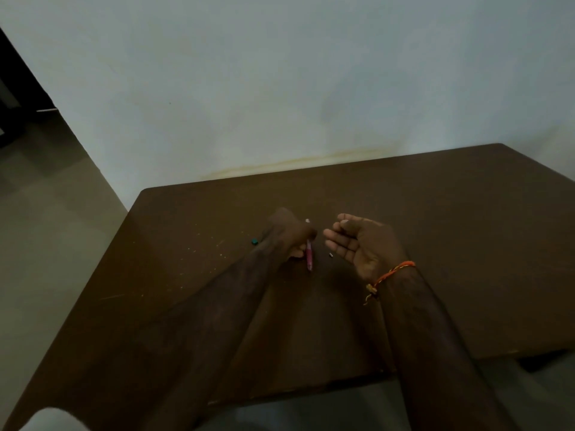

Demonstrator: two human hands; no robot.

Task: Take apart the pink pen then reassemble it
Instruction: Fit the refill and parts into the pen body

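My left hand [287, 234] is closed around the pink pen [309, 258], which stands nearly upright over the brown table [435, 228]; a pale tip pokes out above the fist and the pink barrel hangs below it. My right hand [357, 244] hovers just right of the pen, palm up, fingers loosely curled and apart, holding nothing that I can see. A tiny dark and white part [330, 254] lies on the table between the hands. A small teal piece [254, 242] rests on the table to the left of my left wrist.
The table's far edge meets a pale wall [280, 88]. Its left edge drops to a tiled floor [46, 213]. An orange thread band [392, 275] circles my right wrist. The scene is dim.
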